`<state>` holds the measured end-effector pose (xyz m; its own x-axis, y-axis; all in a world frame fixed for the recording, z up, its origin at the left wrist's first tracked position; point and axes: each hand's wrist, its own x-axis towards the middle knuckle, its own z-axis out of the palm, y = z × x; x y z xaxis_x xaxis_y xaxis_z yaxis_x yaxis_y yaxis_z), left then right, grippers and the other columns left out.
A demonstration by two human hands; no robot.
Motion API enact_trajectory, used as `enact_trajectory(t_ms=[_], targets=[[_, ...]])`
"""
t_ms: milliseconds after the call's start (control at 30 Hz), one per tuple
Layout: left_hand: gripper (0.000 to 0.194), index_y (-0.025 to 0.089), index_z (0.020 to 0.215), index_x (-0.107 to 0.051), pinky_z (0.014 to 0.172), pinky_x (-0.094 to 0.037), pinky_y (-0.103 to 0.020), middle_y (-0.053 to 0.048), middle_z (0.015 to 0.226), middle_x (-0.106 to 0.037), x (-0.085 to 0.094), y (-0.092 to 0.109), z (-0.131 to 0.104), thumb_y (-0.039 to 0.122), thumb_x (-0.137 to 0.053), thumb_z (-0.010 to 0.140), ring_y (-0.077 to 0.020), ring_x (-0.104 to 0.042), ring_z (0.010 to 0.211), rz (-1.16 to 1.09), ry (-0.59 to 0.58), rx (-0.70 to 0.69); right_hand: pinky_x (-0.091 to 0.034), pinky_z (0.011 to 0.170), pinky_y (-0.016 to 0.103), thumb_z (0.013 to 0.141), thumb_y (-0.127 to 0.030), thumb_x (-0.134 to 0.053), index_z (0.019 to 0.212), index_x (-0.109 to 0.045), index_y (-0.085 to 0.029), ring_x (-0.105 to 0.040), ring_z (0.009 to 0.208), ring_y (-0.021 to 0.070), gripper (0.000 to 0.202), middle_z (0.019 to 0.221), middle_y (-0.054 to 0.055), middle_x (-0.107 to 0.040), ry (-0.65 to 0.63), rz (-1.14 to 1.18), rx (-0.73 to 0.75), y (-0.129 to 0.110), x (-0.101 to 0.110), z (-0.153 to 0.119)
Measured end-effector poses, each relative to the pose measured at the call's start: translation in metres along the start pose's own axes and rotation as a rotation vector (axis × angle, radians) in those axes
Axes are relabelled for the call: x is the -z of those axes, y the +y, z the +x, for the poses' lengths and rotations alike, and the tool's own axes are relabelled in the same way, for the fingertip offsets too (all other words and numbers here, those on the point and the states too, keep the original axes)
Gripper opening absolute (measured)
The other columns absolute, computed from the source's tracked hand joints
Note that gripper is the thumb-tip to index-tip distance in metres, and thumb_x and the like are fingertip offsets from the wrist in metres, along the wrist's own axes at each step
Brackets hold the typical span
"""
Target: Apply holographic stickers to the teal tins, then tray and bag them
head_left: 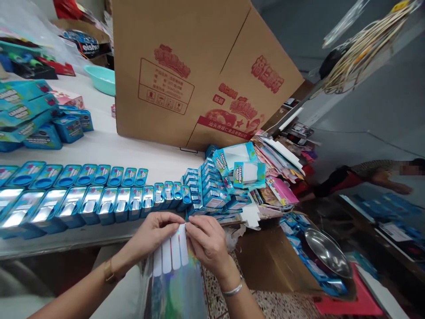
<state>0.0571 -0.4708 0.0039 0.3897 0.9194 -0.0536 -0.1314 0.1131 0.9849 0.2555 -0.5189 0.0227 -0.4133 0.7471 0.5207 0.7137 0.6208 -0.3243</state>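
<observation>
Evidently, from the head view, work is partway: the sheet (177, 294) bears white strips (175, 254), which I judge left to use. Whether the two rows of tins (106, 204) already carry any, I cannot tell; glare whitens the near row. The left hand (162, 228) pinches the sheet's top edge; the right hand (209, 241) grips its upper corner, fingertips close together. Whether a strip is lifted is hidden. The sheet hangs just before the table's near edge. The white table (102, 146) bears the tins, a large carton (206, 57), a green basin (102, 80) and, rightward, stacked boxes (214, 199). Lower right, an open box (268, 261) stands near a speckled floor (211, 301); a co-worker's arm (396, 188) shows beyond, cords (368, 53) above.
</observation>
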Motion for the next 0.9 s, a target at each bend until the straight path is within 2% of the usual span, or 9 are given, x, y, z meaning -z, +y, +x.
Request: enact_trajectory(t_ms=[167,267,367,433,533,600,667,767,900], targets=[[0.024,0.017,0.084,-0.08,0.068,-0.051,-0.027,-0.009,0.085,-0.079,0.002,-0.006,0.005,0.034,-0.067,0.075,-0.023,-0.069,0.076,0.08,-0.015,-0.026,-0.049,0.086,0.037,0.098,-0.017,-0.051,0.096,-0.062,-0.024,-0.059,0.1,0.0209,0.014,0.103,0.006,-0.066,-0.007,0.237,-0.186,-0.004,-0.001,0.008],[0.025,0.019,0.094,-0.078,0.075,-0.05,-0.03,-0.009,0.091,-0.076,0.006,-0.031,0.012,0.026,-0.063,0.076,-0.0247,-0.068,0.084,0.254,0.076,-0.094,-0.047,0.086,0.036,0.1,-0.018,-0.044,0.091,-0.056,-0.023,-0.057,0.099,0.0211,0.015,0.101,0.007,-0.063,-0.046,0.233,-0.241,-0.004,0.005,0.019],[0.038,0.02,0.104,-0.074,0.077,-0.049,-0.029,-0.005,0.091,-0.071,0.005,-0.058,0.016,0.016,-0.064,0.068,-0.0236,-0.065,0.088,0.338,0.157,-0.129,-0.044,0.082,0.034,0.101,-0.018,-0.042,0.088,-0.053,-0.023,-0.055,0.092,0.0207,0.017,0.092,0.005,-0.06,-0.111,0.157,-0.273,0.002,0.01,0.038],[0.048,0.019,0.116,-0.069,0.065,-0.047,-0.025,-0.002,0.089,-0.067,0.0,-0.068,0.015,0.018,-0.069,0.068,-0.0183,-0.062,0.074,0.237,0.056,-0.063,-0.043,0.079,0.032,0.1,-0.017,-0.044,0.087,-0.052,-0.023,-0.054,0.09,0.0202,0.017,0.089,0.004,-0.059,-0.176,0.135,-0.257,0.009,0.01,0.052],[0.069,0.018,0.13,-0.058,0.049,-0.034,-0.02,0.003,0.083,-0.062,-0.009,-0.066,0.016,0.03,-0.08,0.066,-0.0093,-0.046,0.052,0.033,-0.09,0.044,-0.043,0.078,0.03,0.099,-0.016,-0.045,0.086,-0.053,-0.023,-0.055,0.088,0.0191,0.017,0.089,0.002,-0.059,-0.257,0.139,-0.229,0.023,0.002,0.071],[0.061,0.014,0.121,-0.062,0.051,-0.033,-0.02,0.005,0.073,-0.059,-0.014,-0.061,0.022,0.038,-0.08,0.069,-0.0092,-0.044,0.052,-0.063,-0.044,0.045,-0.043,0.077,0.029,0.099,-0.016,-0.045,0.085,-0.053,-0.023,-0.055,0.088,0.0186,0.018,0.089,0.002,-0.06,-0.289,0.138,-0.228,0.031,-0.004,0.082],[0.042,0.012,0.097,-0.068,0.053,-0.033,-0.021,0.005,0.063,-0.055,-0.017,-0.058,0.031,0.048,-0.074,0.075,-0.0108,-0.045,0.054,-0.131,0.058,0.034,-0.043,0.077,0.028,0.099,-0.015,-0.046,0.085,-0.053,-0.022,-0.055,0.087,0.0182,0.017,0.088,0.001,-0.061,-0.315,0.121,-0.232,0.039,-0.01,0.09],[0.046,0.013,0.07,-0.067,0.051,-0.029,-0.022,0.004,0.054,-0.05,-0.021,-0.061,0.043,0.059,-0.067,0.078,-0.0103,-0.04,0.051,-0.18,0.204,0.058,-0.041,0.075,0.028,0.098,-0.014,-0.047,0.086,-0.055,-0.022,-0.056,0.086,0.0182,0.016,0.089,0.001,-0.061,-0.344,0.061,-0.234,0.049,-0.018,0.101],[0.05,0.013,0.07,-0.069,0.049,-0.026,-0.022,0.004,0.051,-0.048,-0.029,-0.072,0.051,0.062,-0.066,0.077,-0.0104,-0.038,0.049,-0.189,0.308,0.084,-0.04,0.077,0.03,0.099,-0.014,-0.047,0.089,-0.056,-0.022,-0.054,0.086,0.0198,0.015,0.09,0.003,-0.061,-0.322,-0.075,-0.216,0.061,-0.032,0.111]])
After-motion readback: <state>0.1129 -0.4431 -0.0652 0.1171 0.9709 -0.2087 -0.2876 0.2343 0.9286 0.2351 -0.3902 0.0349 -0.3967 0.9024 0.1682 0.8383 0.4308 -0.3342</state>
